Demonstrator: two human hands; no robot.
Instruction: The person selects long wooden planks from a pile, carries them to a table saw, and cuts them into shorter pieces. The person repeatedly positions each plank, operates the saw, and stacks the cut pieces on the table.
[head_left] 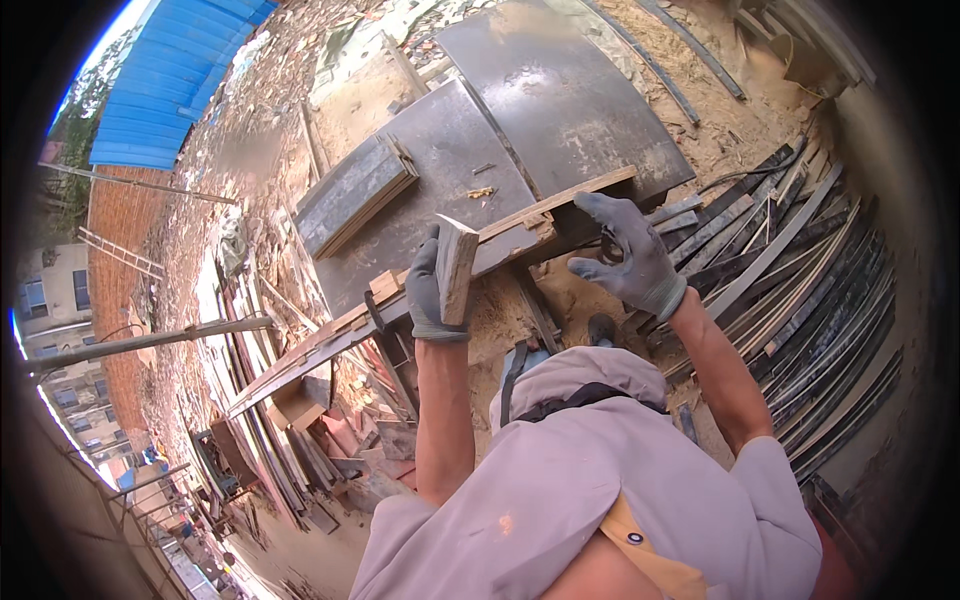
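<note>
The left hand (428, 292) clasps a short board (458, 272), not yet laid down; the right hand (640, 262) spreads its fingers, empty; stacked boards (352, 200) already lie beyond

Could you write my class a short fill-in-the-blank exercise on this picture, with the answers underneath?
1. The left hand and the right hand both wear grey ____.
2. The short wooden block is in the ____ hand.
3. The corrugated sheet at upper left is coloured ____.

Missing words: gloves; left; blue.
</note>
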